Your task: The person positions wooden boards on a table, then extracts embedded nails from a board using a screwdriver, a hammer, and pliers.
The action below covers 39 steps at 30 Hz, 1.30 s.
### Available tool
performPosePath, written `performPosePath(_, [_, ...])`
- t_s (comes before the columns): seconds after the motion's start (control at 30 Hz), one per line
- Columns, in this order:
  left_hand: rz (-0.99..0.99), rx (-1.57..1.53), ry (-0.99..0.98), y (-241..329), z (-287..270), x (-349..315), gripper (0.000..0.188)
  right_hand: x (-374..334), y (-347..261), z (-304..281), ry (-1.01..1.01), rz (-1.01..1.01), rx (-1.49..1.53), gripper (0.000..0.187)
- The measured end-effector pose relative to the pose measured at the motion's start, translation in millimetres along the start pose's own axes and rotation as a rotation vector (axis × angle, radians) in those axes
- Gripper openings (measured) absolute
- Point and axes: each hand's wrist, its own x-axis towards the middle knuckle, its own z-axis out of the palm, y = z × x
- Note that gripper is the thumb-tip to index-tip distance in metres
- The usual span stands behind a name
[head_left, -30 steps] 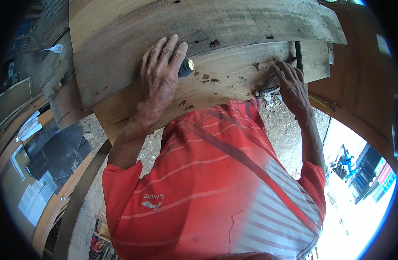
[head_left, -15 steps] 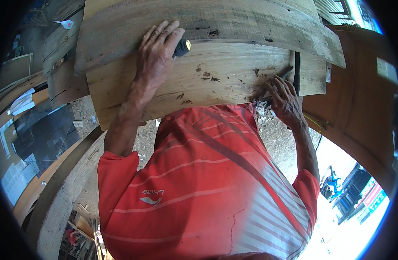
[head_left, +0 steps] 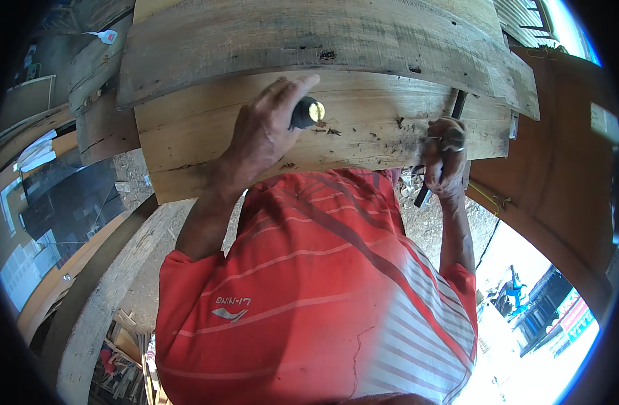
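Observation:
My left hand point(head_left: 265, 128) is above the pale plank point(head_left: 208, 131), its fingers closed around a short black handle point(head_left: 298, 116) with a round, yellowish end. The rest of that tool is hidden by the hand. On the right, my right hand point(head_left: 446, 152) makes a fist around a dark, narrow bar point(head_left: 423, 196), whose lower end sticks out past the plank's near edge. Another dark length point(head_left: 460, 104) shows beyond the fist; I cannot tell whether it is the same piece. Dark chips point(head_left: 332, 132) lie on the plank between my hands.
A grey weathered board point(head_left: 255, 47) lies across the far side. Brown panelling point(head_left: 545, 128) stands at right. A small white bottle point(head_left: 107, 36) is at the far left. Below, scrap wood point(head_left: 127, 364) lies near a long timber point(head_left: 110, 290).
My left hand has come nearer and rightward with the black handle, off the grey board. My right hand has closed from spread fingers into a fist around the dark bar.

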Motion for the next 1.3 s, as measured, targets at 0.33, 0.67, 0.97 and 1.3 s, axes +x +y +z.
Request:
performPosePath(0.33, [-0.049,0.317,-0.09,-2.1,24.1,-13.1,0.073,49.1,-45.0,-3.5,-0.19,0.696,0.626,0.028])
performPosePath(0.67, [0.381,0.19,-0.056,27.2,32.8,-0.8,0.048,67.3,-80.1,-14.1,-0.792,0.5,0.82,0.06])
performPosePath(0.97, [0.196,-0.146,0.113,28.8,35.0,24.8,0.021,91.4,-97.6,-13.9,-0.14,0.253,0.805,0.046])
performPosePath(1.3, [-0.161,-0.48,0.349,5.1,16.6,71.8,0.017,175.6,-93.8,2.0,-0.012,-0.008,0.572,0.028])
